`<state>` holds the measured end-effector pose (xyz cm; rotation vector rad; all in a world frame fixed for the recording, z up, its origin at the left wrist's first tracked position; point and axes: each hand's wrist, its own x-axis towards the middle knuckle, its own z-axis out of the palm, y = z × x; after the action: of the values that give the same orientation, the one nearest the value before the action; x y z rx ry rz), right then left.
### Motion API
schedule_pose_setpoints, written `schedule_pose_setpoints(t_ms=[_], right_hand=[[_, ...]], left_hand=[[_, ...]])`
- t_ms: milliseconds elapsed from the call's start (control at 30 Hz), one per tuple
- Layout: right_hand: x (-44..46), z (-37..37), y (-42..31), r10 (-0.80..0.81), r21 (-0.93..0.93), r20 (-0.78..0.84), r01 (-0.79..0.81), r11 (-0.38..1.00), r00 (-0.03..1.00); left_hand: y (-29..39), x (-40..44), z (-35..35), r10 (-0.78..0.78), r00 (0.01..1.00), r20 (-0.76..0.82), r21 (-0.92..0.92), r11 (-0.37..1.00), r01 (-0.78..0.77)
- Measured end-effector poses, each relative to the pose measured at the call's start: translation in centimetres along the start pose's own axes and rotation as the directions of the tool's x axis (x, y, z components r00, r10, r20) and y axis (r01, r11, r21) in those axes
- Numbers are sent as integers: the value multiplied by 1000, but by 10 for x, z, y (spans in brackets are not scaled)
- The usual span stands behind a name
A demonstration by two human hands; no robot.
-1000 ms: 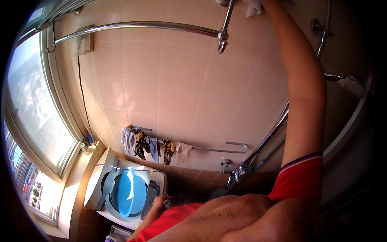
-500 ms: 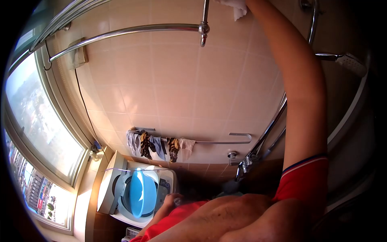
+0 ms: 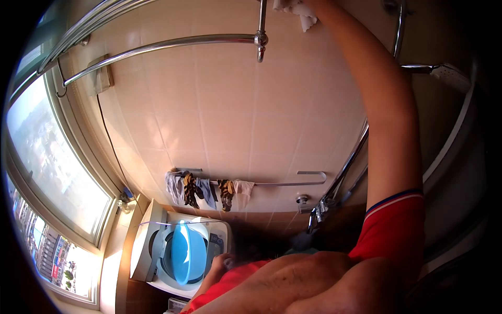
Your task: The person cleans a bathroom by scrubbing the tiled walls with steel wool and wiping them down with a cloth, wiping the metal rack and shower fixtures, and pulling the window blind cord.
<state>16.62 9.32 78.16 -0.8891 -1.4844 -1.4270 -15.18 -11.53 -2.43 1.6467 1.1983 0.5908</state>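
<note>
My right arm reaches up along the right side, and my right hand is cut off by the top edge. From its fingers hangs a crumpled white cloth, close against the tiled wall. Low down, near my body and beside the washing machine, is my left hand, small in view with its fingers curled. A greyish patch shows next to those fingers, too unclear to name. A blue basin sits tilted in the machine's open top.
A chrome rack juts out at upper left, beside the window. Several small garments hang on a wall rail. At right are a shower head, its hose and a tap.
The right hand and white cloth have shifted slightly left and down, so more cloth shows. The view has moved a little; the left hand keeps its place by the machine.
</note>
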Motion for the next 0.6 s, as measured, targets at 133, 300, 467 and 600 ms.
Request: schedule_pose_setpoints(t_ms=[133,300,467,600], right_hand=[[-32,7,2,-95,78,-54,99,992,994],[-70,-10,-20,-171,114,-12,171,979,985],[-61,-10,-11,-157,49,-16,158,986,987],[-30,8,10,-18,-57,-106,12,998,994]], left_hand=[[-26,19,8,30,999,35,74,997,-32],[12,10,11,88,993,74,109,990,-95],[-32,40,33,-351,907,233,-627,659,416],[-21,33,30,9,1000,14,-11,1000,-9]])
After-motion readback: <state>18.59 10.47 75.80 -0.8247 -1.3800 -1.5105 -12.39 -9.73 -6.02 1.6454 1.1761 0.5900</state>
